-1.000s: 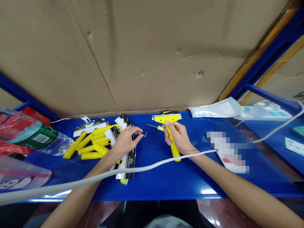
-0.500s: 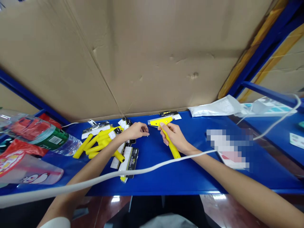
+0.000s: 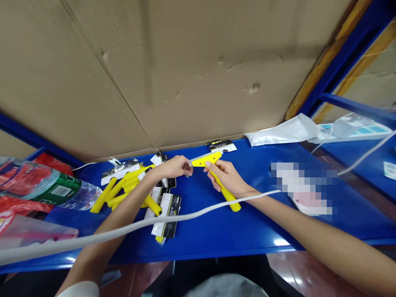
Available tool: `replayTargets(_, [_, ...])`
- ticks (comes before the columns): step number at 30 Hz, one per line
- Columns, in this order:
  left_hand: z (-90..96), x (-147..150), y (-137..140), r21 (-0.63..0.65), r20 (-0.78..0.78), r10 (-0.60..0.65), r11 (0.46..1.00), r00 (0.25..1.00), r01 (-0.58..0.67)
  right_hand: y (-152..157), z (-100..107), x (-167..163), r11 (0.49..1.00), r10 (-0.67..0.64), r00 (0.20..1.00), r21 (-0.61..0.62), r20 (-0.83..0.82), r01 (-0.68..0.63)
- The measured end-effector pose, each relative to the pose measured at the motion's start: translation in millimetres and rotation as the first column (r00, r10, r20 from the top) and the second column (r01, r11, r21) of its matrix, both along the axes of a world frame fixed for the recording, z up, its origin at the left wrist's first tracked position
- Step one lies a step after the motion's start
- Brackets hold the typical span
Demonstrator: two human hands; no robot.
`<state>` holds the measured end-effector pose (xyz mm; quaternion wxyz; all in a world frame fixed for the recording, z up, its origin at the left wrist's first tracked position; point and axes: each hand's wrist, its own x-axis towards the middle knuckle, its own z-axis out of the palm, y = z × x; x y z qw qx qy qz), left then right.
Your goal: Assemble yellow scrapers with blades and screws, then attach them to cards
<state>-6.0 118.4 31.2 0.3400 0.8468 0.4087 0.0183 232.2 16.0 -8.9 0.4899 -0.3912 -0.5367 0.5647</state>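
Observation:
A yellow scraper [image 3: 229, 198] with a slim blade along its head is gripped in my right hand [image 3: 227, 177], thumb on top near the neck and the handle pointing down toward me. At the left end of its head, my left hand [image 3: 175, 167] is closed in a pinch with the fingertips against or right beside the blade. Whatever tiny thing those fingers hold is too small to name. Left of the hands lies a pile of yellow handles [image 3: 111, 194], partly hidden by my left forearm. Black-and-white packages [image 3: 167, 216] lie around the pile.
A white cable [image 3: 198, 215] crosses in front of both forearms. On the left lie a plastic bottle [image 3: 64, 190] and a printed cup [image 3: 40, 237]. Another package [image 3: 225, 147] and a white pouch [image 3: 283, 131] rest by the cardboard wall [image 3: 198, 74]. A pixelated flat item [image 3: 306, 194] is at right.
My left hand and the scraper's blade end have come together, closing the small gap between them. The view has shifted slightly.

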Motion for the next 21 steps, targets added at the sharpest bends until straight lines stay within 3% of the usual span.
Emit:
replayTargets(8, [-2.1, -7.6, 5.6, 0.039, 0.085, -0.015, 0.999, 0.996, 0.012, -1.6, -0.1, -4.2, 0.998, 0.01, 1.0, -0.068, 0.011, -0.009])
replayTargets(12, [20.6, -11.9, 7.3, 0.135, 0.259, 0.063, 0.986, 0.964, -0.101, -2.9, -0.6, -5.2, 0.996, 0.014, 1.0, -0.09, 0.014, -0.013])
replayTargets(14, [34.6, -11.0, 0.8, 0.116, 0.374, 0.067, 0.986, 0.925, -0.118, -4.0, -0.2, -6.2, 0.995, 0.02, 1.0, -0.096, 0.016, -0.019])
replayTargets(17, [47.3, -4.5, -14.7, 0.046, 0.415, -0.015, 0.999, 0.91, -0.005, -6.1, 0.4, -8.8, 0.994, 0.029, 0.999, -0.107, 0.018, -0.027])
replayTargets(21, [43.3, 6.4, -27.2, 0.051, 0.331, -0.105, 0.994, 0.938, 0.093, -7.7, -1.5, -12.0, 0.991, 0.039, 0.999, -0.13, 0.027, -0.035])
